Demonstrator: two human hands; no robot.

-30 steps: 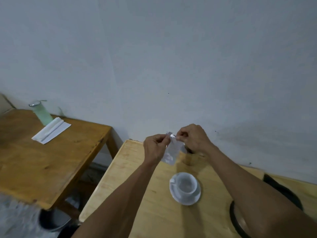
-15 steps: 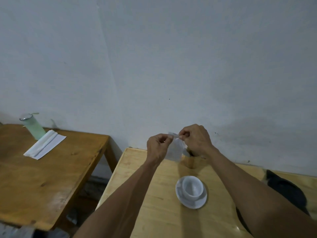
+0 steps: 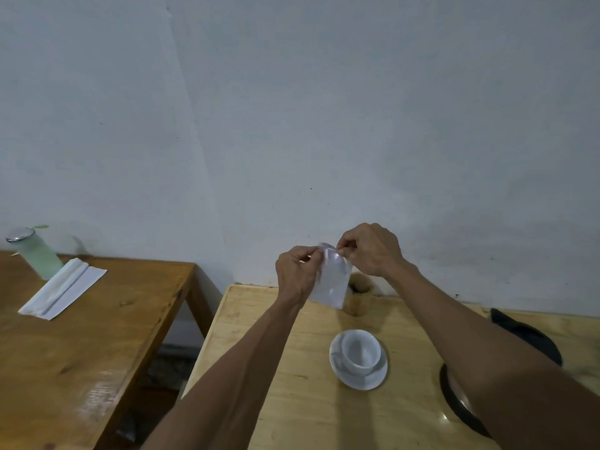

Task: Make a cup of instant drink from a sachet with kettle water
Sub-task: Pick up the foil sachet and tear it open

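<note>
I hold a small pale sachet (image 3: 332, 284) upright in the air above the far part of the light wooden table (image 3: 259, 368). My left hand (image 3: 297, 274) pinches its top left corner and my right hand (image 3: 371, 250) pinches its top right edge. Below and nearer to me, a white cup (image 3: 360, 352) stands on a white saucer (image 3: 373, 380); the cup looks empty. A dark round object (image 3: 461, 407), largely hidden behind my right forearm, sits at the table's right side.
A darker wooden table (image 3: 81, 352) stands to the left, across a narrow gap. On it are a pale green tumbler (image 3: 37, 253) and a folded white paper (image 3: 63, 289). A plain grey wall rises right behind both tables.
The view has shifted so the cup sits lower right of the hands. Both hands keep their pinch on the sachet's top, which now hangs more fully in view.
</note>
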